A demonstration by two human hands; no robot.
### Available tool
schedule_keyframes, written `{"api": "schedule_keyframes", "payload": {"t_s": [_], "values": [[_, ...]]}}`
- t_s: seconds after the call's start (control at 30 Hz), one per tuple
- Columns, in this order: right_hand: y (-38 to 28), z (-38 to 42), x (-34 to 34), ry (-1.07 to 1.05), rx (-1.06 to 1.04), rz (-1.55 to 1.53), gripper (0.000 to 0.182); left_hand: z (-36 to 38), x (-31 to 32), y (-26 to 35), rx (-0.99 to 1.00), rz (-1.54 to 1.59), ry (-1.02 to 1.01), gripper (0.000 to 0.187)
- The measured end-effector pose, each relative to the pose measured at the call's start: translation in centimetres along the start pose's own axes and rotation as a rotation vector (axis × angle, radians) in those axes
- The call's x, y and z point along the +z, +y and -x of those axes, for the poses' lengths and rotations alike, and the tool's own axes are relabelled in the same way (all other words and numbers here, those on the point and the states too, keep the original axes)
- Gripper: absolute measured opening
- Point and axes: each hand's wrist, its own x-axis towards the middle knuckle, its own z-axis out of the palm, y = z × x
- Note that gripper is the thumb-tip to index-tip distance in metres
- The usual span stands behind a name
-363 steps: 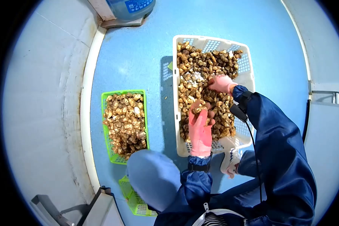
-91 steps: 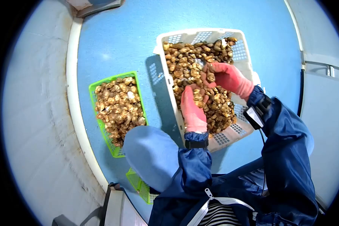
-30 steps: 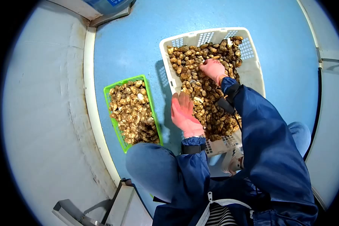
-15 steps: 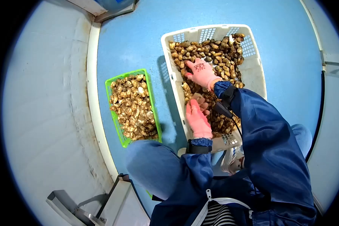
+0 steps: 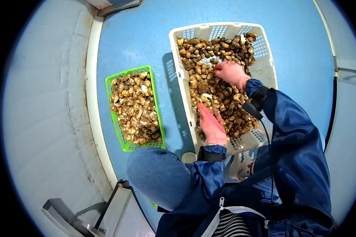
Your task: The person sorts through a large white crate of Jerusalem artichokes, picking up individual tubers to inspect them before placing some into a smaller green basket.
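My left hand [image 5: 212, 127], in a pink glove, is low in the near left part of a big white crate [image 5: 265, 71]. Its palm faces inward, cupped around several brown lumps [image 5: 216, 115] that look like mushrooms. Farther into the crate, my right hand [image 5: 230, 73], in the same kind of glove, has its fingers bent and closed over the pile [image 5: 203, 85]; anything in the fingertips is hidden. Mottled brown and whitish pieces fill much of the crate, and its white bottom [image 5: 210, 61] shows through near my right fingers.
Left of the crate, a smaller green basket [image 5: 157, 106] holds more brown and pale pieces. Both rest on a blue floor [image 5: 134, 35]. A pale wall [image 5: 51, 102] runs along the left. My bent knee [image 5: 158, 173] is just below the basket.
My right hand has drawn back to the right and its spread fingers have closed. The left hand has shifted slightly toward me, still cupping pieces. The view has shifted slightly.
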Motion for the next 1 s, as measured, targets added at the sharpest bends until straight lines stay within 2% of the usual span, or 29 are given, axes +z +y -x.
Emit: {"api": "schedule_keyframes", "payload": {"t_s": [0.07,0.13,0.27,0.37,0.43,0.5,0.57,0.67,0.73,0.77,0.83,0.87,0.9,0.97,1.0], "values": [[-1.4,-0.6,2.2,0.053,0.101,0.111,0.034,-0.1,-0.3,0.0,-0.064,0.038,0.025,0.040],[-2.9,-0.2,2.6,0.068,0.129,0.144,0.037,-0.3,-0.6,0.1,0.042,-0.012,-0.085,0.034],[-2.8,0.1,2.9,0.109,0.079,0.223,0.037,-0.4,-0.4,0.0,0.057,-0.152,-0.136,0.036],[-1.4,0.5,2.4,0.025,0.061,-0.015,0.031,0.0,-0.2,0.3,0.048,-0.117,-0.165,0.032],[-1.2,0.6,2.4,0.019,0.046,-0.012,0.033,-0.2,-0.2,0.2,0.061,-0.074,-0.170,0.030],[-1.8,1.0,2.7,0.100,0.068,0.078,0.038,-0.3,-0.2,0.0,0.072,-0.036,-0.176,0.028],[-3.3,1.1,2.9,0.013,0.089,0.190,0.045,-0.3,-0.3,-0.1,0.064,-0.036,-0.135,0.028],[-2.5,-0.1,4.4,-0.001,0.074,0.280,0.045,-0.7,-0.8,0.1,0.082,-0.059,-0.152,0.029],[-1.7,0.1,4.0,0.125,-0.077,0.220,0.043,-1.0,-1.2,0.4,0.066,-0.041,-0.186,0.029],[-1.0,0.5,3.7,0.124,-0.077,0.222,0.043,-1.1,-1.4,0.5,0.047,-0.023,-0.221,0.028],[-0.8,2.8,1.1,-0.134,-0.019,-0.605,0.040,-0.8,-1.1,0.8,0.045,-0.047,-0.238,0.032],[0.0,3.1,1.3,-0.189,-0.061,-0.837,0.042,-0.8,-0.8,0.7,0.031,-0.046,-0.222,0.033],[0.0,3.8,0.8,-0.187,-0.055,-0.836,0.042,-0.8,-0.6,0.7,0.018,-0.046,-0.206,0.035],[-0.6,5.6,-0.7,-0.214,-0.201,-0.865,0.043,-0.8,-0.1,0.8,0.033,-0.073,-0.244,0.037],[-0.6,6.0,-1.0,-0.235,-0.222,-0.781,0.045,-0.5,0.4,0.9,0.041,-0.102,-0.222,0.037]]}}
